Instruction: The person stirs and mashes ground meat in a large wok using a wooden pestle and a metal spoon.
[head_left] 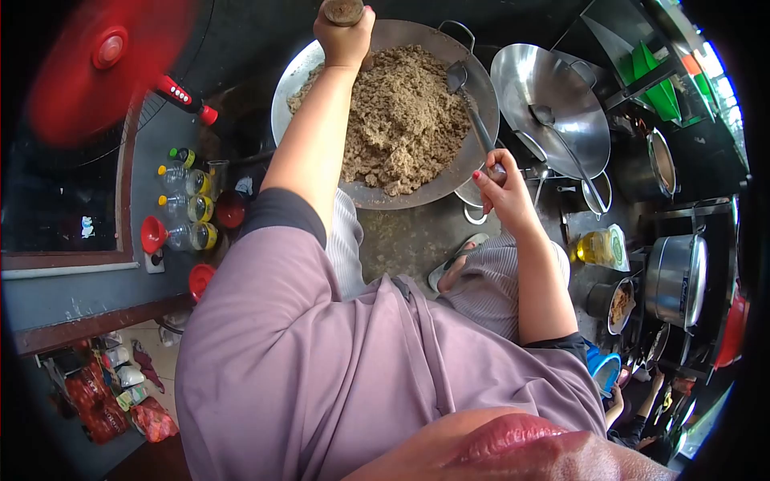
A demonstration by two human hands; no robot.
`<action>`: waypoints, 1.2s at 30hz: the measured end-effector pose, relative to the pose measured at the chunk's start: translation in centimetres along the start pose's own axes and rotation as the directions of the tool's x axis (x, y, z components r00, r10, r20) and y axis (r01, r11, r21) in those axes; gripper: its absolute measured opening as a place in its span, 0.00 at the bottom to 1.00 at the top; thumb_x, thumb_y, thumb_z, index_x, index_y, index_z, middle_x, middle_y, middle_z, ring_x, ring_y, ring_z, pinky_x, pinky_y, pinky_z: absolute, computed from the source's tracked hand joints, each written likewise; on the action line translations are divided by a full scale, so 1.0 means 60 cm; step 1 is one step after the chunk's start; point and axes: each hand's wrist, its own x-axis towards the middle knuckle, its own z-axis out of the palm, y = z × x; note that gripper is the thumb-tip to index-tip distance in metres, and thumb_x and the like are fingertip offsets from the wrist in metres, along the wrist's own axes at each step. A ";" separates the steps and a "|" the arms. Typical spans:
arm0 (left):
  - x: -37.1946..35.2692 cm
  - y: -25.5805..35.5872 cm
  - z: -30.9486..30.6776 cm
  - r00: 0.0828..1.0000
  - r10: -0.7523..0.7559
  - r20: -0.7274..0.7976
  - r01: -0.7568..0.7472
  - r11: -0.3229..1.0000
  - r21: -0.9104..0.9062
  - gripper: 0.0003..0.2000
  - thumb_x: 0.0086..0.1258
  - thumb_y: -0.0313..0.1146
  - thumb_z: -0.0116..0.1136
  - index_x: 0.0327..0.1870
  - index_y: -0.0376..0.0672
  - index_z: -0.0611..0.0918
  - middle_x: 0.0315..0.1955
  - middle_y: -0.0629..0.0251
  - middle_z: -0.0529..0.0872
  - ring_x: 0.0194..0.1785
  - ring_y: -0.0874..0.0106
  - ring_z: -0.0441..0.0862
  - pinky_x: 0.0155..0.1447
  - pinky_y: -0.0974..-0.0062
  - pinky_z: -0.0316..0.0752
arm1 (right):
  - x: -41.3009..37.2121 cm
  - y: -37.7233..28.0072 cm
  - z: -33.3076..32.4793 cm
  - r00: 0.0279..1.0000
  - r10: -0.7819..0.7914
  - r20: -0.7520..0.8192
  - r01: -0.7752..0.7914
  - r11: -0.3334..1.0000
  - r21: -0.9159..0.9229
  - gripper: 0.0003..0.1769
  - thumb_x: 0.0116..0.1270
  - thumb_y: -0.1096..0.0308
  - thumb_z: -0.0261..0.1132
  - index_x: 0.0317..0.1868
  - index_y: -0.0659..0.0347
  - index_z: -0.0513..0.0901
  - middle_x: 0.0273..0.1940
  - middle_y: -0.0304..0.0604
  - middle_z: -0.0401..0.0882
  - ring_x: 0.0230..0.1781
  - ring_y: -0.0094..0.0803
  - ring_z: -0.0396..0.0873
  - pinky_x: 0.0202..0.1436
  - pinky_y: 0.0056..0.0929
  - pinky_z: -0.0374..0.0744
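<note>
A large metal wok point(484, 78) holds a heap of brown, crumbly food point(409, 112). My left hand point(343, 44) is closed around an upright, thick wooden handle point(343, 11) over the wok's far left side. The lower end of that tool is hidden behind my hand and forearm. Lower right, my right hand point(507, 192) is wrapped round the handle of a long metal wok spatula point(476, 120). Its dark blade lies against the food near the wok's right rim.
Right of the wok stands a second wok point(513, 76) with a ladle point(545, 116) in it. Farther right are a pot point(678, 276) and a bag of yellow oil point(603, 247). At left are a red fan point(110, 48) and several bottles point(188, 208). Another person's hands point(616, 405) show lower right.
</note>
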 end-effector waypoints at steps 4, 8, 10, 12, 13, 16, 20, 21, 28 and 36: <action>0.041 0.137 -0.002 0.987 0.076 0.143 -0.072 0.997 -0.030 0.06 0.59 0.29 0.63 0.25 0.41 0.78 0.21 0.70 0.80 0.28 0.74 0.80 0.37 0.72 0.74 | -0.002 -0.002 -0.005 1.000 0.008 0.000 -0.008 0.999 0.034 0.15 0.70 0.67 0.66 0.45 0.55 0.65 0.16 0.28 0.64 0.13 0.15 0.63 0.16 0.18 0.65; 0.031 0.078 0.008 0.989 0.056 0.140 -0.053 0.998 -0.029 0.05 0.59 0.29 0.64 0.27 0.41 0.79 0.22 0.69 0.83 0.29 0.73 0.80 0.39 0.69 0.75 | -0.003 -0.006 0.001 1.000 0.009 -0.014 -0.008 0.999 0.043 0.16 0.70 0.67 0.66 0.45 0.55 0.65 0.17 0.27 0.63 0.14 0.15 0.63 0.16 0.17 0.65; 0.001 -0.019 0.004 0.991 -0.012 0.130 0.000 0.995 0.095 0.06 0.58 0.31 0.64 0.30 0.41 0.79 0.24 0.68 0.83 0.31 0.72 0.81 0.41 0.69 0.76 | 0.000 -0.001 0.002 1.000 -0.015 -0.006 0.015 1.000 0.023 0.16 0.70 0.67 0.66 0.45 0.55 0.65 0.17 0.28 0.64 0.14 0.14 0.63 0.15 0.17 0.65; -0.003 -0.007 0.013 0.999 -0.035 0.037 0.034 0.999 0.018 0.08 0.57 0.33 0.65 0.28 0.41 0.78 0.23 0.69 0.82 0.30 0.73 0.81 0.40 0.70 0.75 | 0.000 -0.003 0.002 1.000 0.000 -0.005 0.000 1.000 -0.007 0.15 0.70 0.68 0.66 0.45 0.55 0.65 0.18 0.28 0.65 0.13 0.15 0.63 0.15 0.18 0.64; 0.009 -0.002 0.004 0.987 -0.085 0.139 0.080 0.996 0.042 0.07 0.58 0.32 0.65 0.27 0.42 0.78 0.23 0.70 0.81 0.28 0.74 0.79 0.38 0.71 0.74 | -0.002 -0.003 0.002 1.000 0.013 -0.008 -0.013 1.000 -0.008 0.15 0.70 0.69 0.65 0.45 0.55 0.65 0.18 0.28 0.64 0.13 0.15 0.63 0.15 0.18 0.64; 0.037 0.148 0.014 0.994 0.103 0.026 -0.097 0.979 -0.181 0.07 0.60 0.29 0.64 0.25 0.42 0.78 0.21 0.72 0.80 0.26 0.76 0.76 0.35 0.72 0.72 | -0.004 -0.008 -0.002 1.000 0.000 -0.015 0.001 0.999 0.052 0.15 0.70 0.69 0.65 0.45 0.56 0.65 0.18 0.28 0.64 0.13 0.15 0.63 0.15 0.18 0.65; 0.045 0.074 0.004 0.976 0.143 0.167 -0.146 0.989 0.004 0.06 0.60 0.30 0.64 0.28 0.41 0.78 0.25 0.67 0.82 0.31 0.71 0.80 0.40 0.68 0.75 | -0.004 -0.008 -0.003 1.000 0.014 -0.004 -0.014 0.999 0.038 0.15 0.70 0.69 0.65 0.45 0.56 0.65 0.17 0.28 0.64 0.13 0.15 0.63 0.15 0.18 0.65; 0.041 0.006 0.001 0.960 0.146 0.240 -0.198 0.957 0.213 0.06 0.59 0.31 0.64 0.29 0.40 0.78 0.27 0.65 0.82 0.34 0.69 0.81 0.42 0.67 0.76 | -0.001 -0.005 -0.001 1.000 0.009 -0.002 -0.008 1.000 0.025 0.15 0.70 0.69 0.65 0.45 0.56 0.64 0.17 0.28 0.64 0.13 0.15 0.63 0.15 0.18 0.64; 0.035 0.121 0.008 0.993 0.086 0.079 -0.076 0.988 -0.132 0.07 0.60 0.30 0.66 0.26 0.42 0.78 0.24 0.72 0.82 0.28 0.76 0.79 0.38 0.73 0.74 | -0.002 0.001 -0.004 1.000 0.005 0.002 -0.006 1.000 0.027 0.16 0.70 0.68 0.66 0.45 0.56 0.64 0.17 0.27 0.63 0.13 0.15 0.62 0.15 0.18 0.64; -0.016 -0.036 0.004 0.996 -0.051 0.073 0.055 0.997 -0.060 0.08 0.60 0.32 0.66 0.28 0.40 0.78 0.24 0.69 0.81 0.31 0.73 0.79 0.39 0.70 0.74 | -0.001 0.001 0.003 1.000 -0.001 0.005 0.001 1.000 -0.024 0.16 0.70 0.68 0.66 0.45 0.56 0.64 0.17 0.27 0.63 0.14 0.14 0.62 0.16 0.17 0.64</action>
